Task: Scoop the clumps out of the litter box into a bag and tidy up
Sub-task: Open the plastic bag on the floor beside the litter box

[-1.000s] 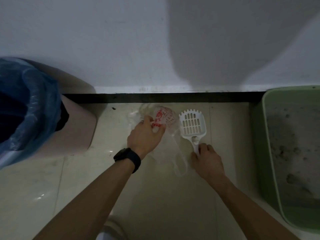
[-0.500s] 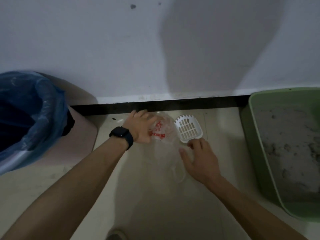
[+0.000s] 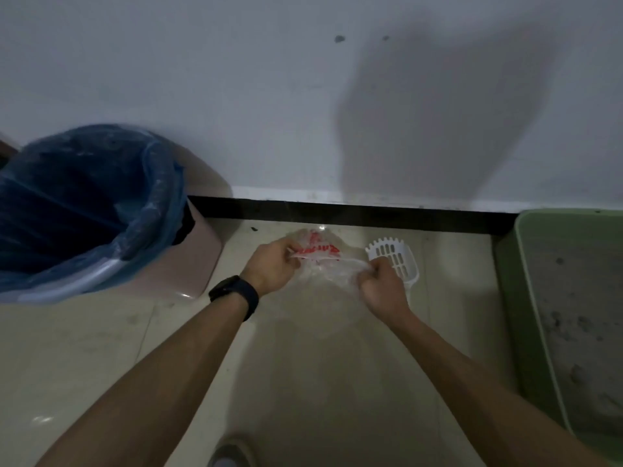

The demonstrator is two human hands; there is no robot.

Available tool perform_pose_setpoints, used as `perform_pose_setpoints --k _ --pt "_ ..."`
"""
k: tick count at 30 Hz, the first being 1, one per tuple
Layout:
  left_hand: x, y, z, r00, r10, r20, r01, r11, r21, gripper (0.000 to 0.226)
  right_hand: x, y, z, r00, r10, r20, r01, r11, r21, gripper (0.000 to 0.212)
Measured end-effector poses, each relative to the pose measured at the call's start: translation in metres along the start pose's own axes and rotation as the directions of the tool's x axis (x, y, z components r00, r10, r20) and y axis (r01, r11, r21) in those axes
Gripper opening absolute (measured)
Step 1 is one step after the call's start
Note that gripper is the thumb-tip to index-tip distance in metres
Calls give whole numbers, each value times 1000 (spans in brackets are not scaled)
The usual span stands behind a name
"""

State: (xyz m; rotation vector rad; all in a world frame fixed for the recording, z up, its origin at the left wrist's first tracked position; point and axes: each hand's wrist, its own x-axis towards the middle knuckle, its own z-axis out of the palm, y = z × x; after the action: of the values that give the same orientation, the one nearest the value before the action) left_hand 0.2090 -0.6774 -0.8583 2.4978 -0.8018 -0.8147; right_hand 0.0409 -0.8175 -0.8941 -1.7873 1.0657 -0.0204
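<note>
- Between the two hands, low over the floor (image 3: 303,365) near the far wall, is the clear bag (image 3: 320,261) w/ red print.
- Left hand (image 3: 273,264) pinches its left edge and right hand (image 3: 381,288) pinches its right edge. Both are curled tight on the film and hold nothing else.
- Scoop (image 3: 391,256) lies just beside the right hand, on its far-right side. Its long axis runs approx. near-far, w/ slotted head far and handle near, partly hidden by the hand.
- Right hand is much nearer to the scoop, so I judge it should take the handle.
- Litter box (image 3: 526,298) w/ clumps (image 3: 573,325) is further right, so the bag mouth should open toward that side.
</note>
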Motion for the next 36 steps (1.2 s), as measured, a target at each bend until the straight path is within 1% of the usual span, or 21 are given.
perform_pose_setpoints --k 2,3,6,8,9,10,12,16,18,19,20,22,23,25,27,29,30,31,33,35,36 --pt "-5 -7 -15 992 -96 87 120 938 -326 17 0 -8 -3 996 84 -3 -82 978 194 13" --pt "-8 -11 -22 982 -125 139 172 898 -405 14 -3 -10 -3 992 124 20 -125 949 289 16" --pt "-12 -22 -36 936 -181 301 311 823 -474 21 -9 -6 -3 945 314 95 -301 716 630 13" --pt "-13 -26 -42 884 -143 444 396 734 -551 28 -10 -5 2 893 426 142 -382 554 740 13" --pt "-12 -27 -43 874 -121 471 425 661 -618 25 -9 -5 6 886 441 145 -388 533 752 14" --pt "-12 -24 -43 872 -118 474 450 571 -686 25 -9 -6 9 885 444 139 -386 534 752 15" --pt "-10 -20 -39 872 -127 473 481 404 -778 45 -14 -10 13 885 449 126 -382 543 748 12" --pt "-6 -16 -30 882 -78 465 466 294 -835 39 -10 0 10 876 467 121 -358 463 811 12" --pt "-3 -24 -25 858 -98 504 513 226 -828 34 -7 7 6 900 436 -19 -297 644 705 7" --pt "-1 -28 -21 834 -123 538 551 221 -805 30 -8 12 5 916 388 -101 -259 765 590 6" --pt "0 -31 -15 819 -155 553 572 306 -761 26 -11 15 3 936 309 -165 -204 864 459 6" --pt "4 -37 -2 860 -230 455 491 615 -617 19 -19 21 4 978 70 -197 -28 977 211 22" --pt "5 -39 4 903 -251 349 417 707 -571 15 -22 23 6 980 -70 -187 84 994 70 31" --pt "7 -41 9 959 -233 163 283 720 -634 15 -23 24 14 943 -297 -147 277 950 -145 35" --pt "7 -40 9 985 -163 48 150 700 -698 20 -21 21 20 905 -399 -150 358 902 -242 31" --pt "8 -46 14 996 -67 -53 30 850 -526 17 -19 17 27 857 -492 -154 422 841 -338 32" --pt "5 -48 16 994 -9 -109 -25 952 -305 16 -19 15 31 813 -567 -132 478 780 -404 31" --pt "2 -50 18 981 74 -180 -84 995 -51 17 -18 15 35 762 -641 -96 535 705 -465 32" --pt "-4 -51 24 889 357 -287 -266 912 312 25 -18 15 42 680 -733 -28 600 578 -553 36" --pt "-9 -46 29 757 619 -209 -449 726 520 26 -17 17 45 656 -755 -23 580 523 -625 39" --pt "-9 -46 32 726 675 -134 -496 648 578 25 -16 20 45 653 -757 -28 557 505 -659 40"
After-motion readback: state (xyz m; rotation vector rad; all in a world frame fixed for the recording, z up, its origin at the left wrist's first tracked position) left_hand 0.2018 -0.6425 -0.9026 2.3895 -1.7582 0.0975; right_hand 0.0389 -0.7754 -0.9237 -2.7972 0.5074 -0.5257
